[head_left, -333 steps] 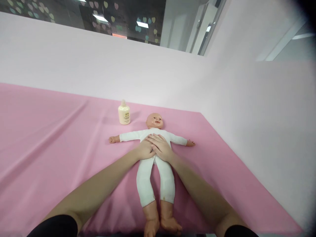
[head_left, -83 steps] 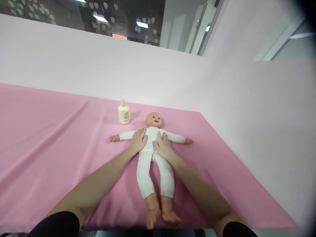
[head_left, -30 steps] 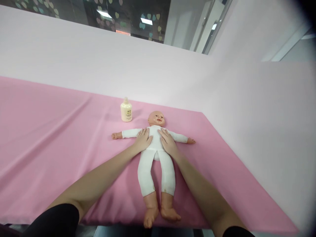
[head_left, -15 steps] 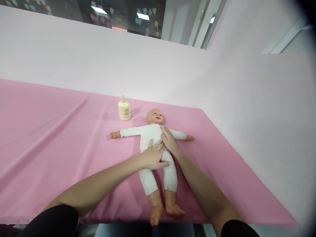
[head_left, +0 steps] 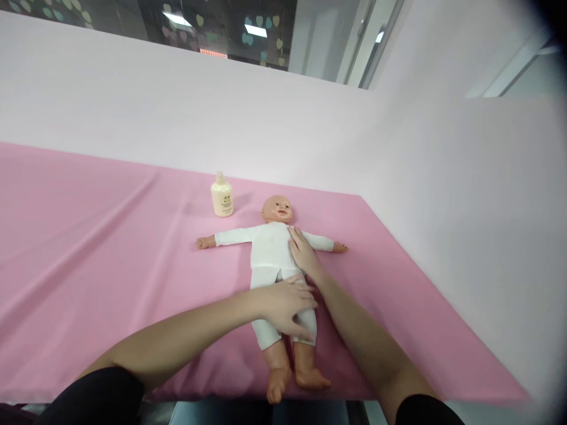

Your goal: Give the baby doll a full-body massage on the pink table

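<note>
Facing a broad white wall (head_left: 155, 118), running along the back and down the right. In front of it, looking down on a wide pink sheet (head_left: 110, 254), creased at left, narrowing on the right to a slanting edge. Higher up, can see a dark window (head_left: 128, 23), cut off by the top of the view. On the sheet, near the middle, can see the doll (head_left: 266, 248), lying face up in white clothing, with 2 arms stretched out sideways and 2 bare feet at the near edge. At the lower corners, can make out 2 black sleeves (head_left: 97, 395). Across the doll's thighs, seeing the left hand (head_left: 287, 304), palm down with fingers parted, free of any grip; cannot tell whether touching the legs or held just above. Further up, finding the right hand (head_left: 305, 255) laid flat along the right-hand side of the torso, with fingers extended towards the shoulder, likewise not clenched. Beyond the arm at left, near the head, noticing 1 cream bottle (head_left: 222, 199), standing upright, with dark print too small to read. In the window, spotting 2 bright lamps (head_left: 256, 30) and, smaller again, pale heart shapes (head_left: 199, 20).
</note>
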`<state>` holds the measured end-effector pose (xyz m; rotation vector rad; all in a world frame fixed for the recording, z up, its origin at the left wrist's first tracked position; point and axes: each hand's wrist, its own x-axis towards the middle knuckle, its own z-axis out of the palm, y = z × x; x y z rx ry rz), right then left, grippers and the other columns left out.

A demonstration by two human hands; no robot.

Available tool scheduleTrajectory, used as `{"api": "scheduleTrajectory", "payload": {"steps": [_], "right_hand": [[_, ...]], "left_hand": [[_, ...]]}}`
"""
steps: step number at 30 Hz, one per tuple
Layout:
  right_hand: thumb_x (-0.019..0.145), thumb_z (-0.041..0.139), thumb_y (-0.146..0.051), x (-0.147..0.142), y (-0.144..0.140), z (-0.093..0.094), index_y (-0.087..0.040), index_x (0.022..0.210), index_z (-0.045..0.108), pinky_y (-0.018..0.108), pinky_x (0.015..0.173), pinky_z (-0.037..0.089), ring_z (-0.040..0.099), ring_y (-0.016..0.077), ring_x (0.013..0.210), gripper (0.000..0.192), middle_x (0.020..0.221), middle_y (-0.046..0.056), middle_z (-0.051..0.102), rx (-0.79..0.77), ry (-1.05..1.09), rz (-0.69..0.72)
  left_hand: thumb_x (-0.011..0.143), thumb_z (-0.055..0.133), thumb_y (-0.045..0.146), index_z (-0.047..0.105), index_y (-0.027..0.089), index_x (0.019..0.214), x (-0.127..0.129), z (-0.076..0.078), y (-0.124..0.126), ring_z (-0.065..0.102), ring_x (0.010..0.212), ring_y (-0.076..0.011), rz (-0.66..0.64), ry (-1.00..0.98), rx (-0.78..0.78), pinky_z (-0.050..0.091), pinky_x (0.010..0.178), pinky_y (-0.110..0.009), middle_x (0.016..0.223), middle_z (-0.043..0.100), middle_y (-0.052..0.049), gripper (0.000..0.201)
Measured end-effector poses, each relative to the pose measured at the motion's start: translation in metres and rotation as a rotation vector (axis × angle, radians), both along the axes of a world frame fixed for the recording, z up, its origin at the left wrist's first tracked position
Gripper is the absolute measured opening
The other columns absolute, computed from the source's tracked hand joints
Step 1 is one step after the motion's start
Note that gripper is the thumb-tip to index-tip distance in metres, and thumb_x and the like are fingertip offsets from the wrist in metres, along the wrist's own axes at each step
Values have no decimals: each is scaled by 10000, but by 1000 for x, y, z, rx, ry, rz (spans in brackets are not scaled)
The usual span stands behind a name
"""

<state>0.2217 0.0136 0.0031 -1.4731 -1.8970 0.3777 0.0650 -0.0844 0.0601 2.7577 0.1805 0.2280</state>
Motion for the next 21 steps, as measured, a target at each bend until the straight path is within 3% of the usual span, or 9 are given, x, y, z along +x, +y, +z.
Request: {"api": "scheduleTrajectory", "payload": {"steps": [5,8,10,13,21], "right_hand": [[941,298,-328,0,-1,2,-152,1459,374,416,1207,185,261,229,1447,552,1540,89,330,-15,-15,-1],[942,294,-329,0,-1,2,-149,1459,373,413,1206,188,262,229,1447,553,1540,92,330,-17,-29,-6],[943,295,-327,-1,-1,2,-161,1459,374,411,1206,188,265,223,1445,548,1539,84,334,-14,-29,-7],[942,303,-327,-1,0,1,-170,1460,371,410,1207,186,264,219,1446,546,1541,78,331,-9,-27,-9],[945,308,-350,3,8,-10,-168,1471,348,470,1187,221,267,258,1441,558,1530,94,345,10,-46,-4]], "left_hand": [[784,661,499,657,174,1033,11,-10,-20,561,1160,-285,-203,-27,-12,224,1123,-500,1079,708,-88,409],[803,661,450,660,191,1002,12,-12,-22,581,1133,-264,-258,-83,-22,221,1119,-490,1130,697,-71,327],[849,622,383,667,201,942,11,-10,-17,620,1052,-223,-253,-113,-27,280,1090,-434,1056,720,-47,209],[905,528,278,669,206,872,10,-6,-1,647,881,-170,-146,-148,-3,398,961,-338,912,736,-28,162],[911,431,198,677,169,831,0,-13,43,659,843,-167,344,-342,-70,464,852,-287,872,727,-53,260]]}}
